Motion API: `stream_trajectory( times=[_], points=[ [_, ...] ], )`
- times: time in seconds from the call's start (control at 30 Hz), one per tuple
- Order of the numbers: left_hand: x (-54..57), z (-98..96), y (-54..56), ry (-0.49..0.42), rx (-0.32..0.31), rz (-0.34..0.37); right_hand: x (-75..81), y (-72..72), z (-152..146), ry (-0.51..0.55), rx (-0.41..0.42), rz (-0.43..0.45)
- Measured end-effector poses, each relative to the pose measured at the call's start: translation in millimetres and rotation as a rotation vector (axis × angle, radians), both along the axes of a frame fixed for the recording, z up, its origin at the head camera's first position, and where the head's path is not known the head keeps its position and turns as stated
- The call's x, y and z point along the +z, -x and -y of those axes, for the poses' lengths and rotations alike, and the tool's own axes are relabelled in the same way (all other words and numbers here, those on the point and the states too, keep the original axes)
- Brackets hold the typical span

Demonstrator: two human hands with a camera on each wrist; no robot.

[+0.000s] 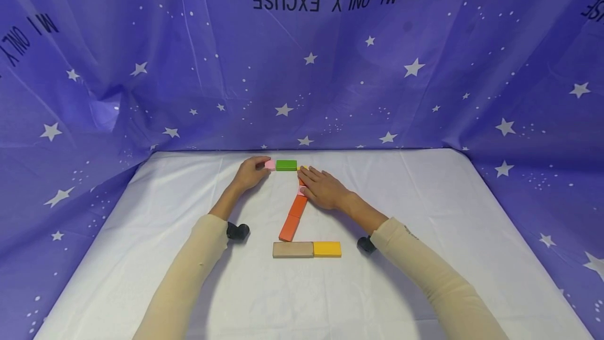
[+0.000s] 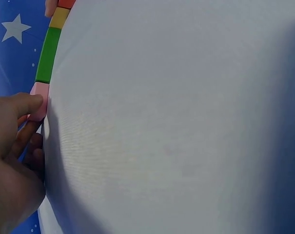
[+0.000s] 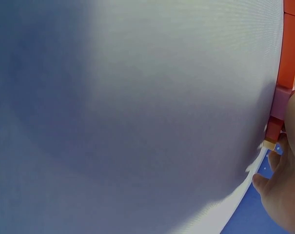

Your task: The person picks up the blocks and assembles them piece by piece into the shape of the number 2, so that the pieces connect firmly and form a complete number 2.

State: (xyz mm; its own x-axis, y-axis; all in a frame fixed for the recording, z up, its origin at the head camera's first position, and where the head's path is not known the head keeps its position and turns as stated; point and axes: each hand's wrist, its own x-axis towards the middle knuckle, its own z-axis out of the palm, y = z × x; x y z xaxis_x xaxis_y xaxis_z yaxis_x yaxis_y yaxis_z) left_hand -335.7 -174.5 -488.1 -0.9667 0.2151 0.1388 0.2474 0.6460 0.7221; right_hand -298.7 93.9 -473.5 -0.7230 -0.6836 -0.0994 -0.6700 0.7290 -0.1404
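At the left end of the far row, my left hand (image 1: 251,173) pinches a pink block (image 1: 270,165) between thumb and fingers. The pink block sits end to end with a green block (image 1: 286,165). My right hand (image 1: 325,189) lies with fairly straight fingers over the yellow block (image 2: 59,18) at the row's right end and the red-orange block (image 3: 274,128) below it. Its thumb touches a second pink block (image 1: 300,191). From there two orange blocks (image 1: 298,206) run down in a slanting line. The right hand partly covers the yellow, red-orange and second pink blocks.
Nearer to me, a brownish-grey block (image 1: 293,250) and a yellow block (image 1: 327,249) lie end to end on the white cloth-covered table (image 1: 406,287). A purple curtain (image 1: 330,83) with stars hangs along the table's back and sides.
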Motion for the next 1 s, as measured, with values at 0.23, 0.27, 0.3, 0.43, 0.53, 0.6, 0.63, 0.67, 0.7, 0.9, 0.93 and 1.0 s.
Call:
stream_trajectory(
  times=[0.23,0.27,0.3,0.43,0.53,0.6,0.63,0.67,0.7,0.9,0.93,1.0],
  points=[
    [2.3,-0.1,-0.9,0.013,-0.016,0.028,-1.7,0.7,-0.3,0.002,-0.002,-0.001],
    [2.8,-0.2,-1.0,0.016,-0.016,0.029,-1.9,0.9,-0.2,0.002,-0.001,-0.001],
    [3.2,-0.3,-0.9,0.020,-0.016,0.030,-2.1,1.1,-0.1,0.002,-0.001,-0.004],
    [3.3,-0.7,0.0,0.033,-0.016,0.025,-1.5,1.3,0.5,-0.003,-0.002,-0.002],
    [2.2,-1.0,0.7,0.039,-0.017,0.007,-1.3,1.1,0.7,-0.007,-0.004,-0.002],
    [1.4,-1.2,1.0,0.044,-0.017,-0.003,-1.3,1.1,0.7,-0.014,-0.003,-0.004],
    [1.1,-1.3,1.0,0.045,-0.016,-0.007,-1.2,1.2,0.7,-0.018,-0.004,-0.005],
    [1.0,-1.5,1.1,0.046,-0.015,-0.008,-1.3,1.3,0.6,-0.021,-0.003,-0.006],
    [1.0,-1.6,1.2,0.045,-0.014,-0.004,-0.9,1.3,0.6,-0.026,-0.003,-0.004],
    [2.5,-2.3,0.4,0.034,-0.005,0.023,1.8,1.3,0.1,-0.027,-0.006,0.016],
    [2.4,-2.4,0.4,0.038,-0.004,0.019,1.9,1.5,0.0,-0.028,-0.008,0.017],
    [2.1,-2.2,1.0,0.043,0.000,0.018,1.6,1.5,-0.2,-0.022,-0.007,0.015]
  ],
)
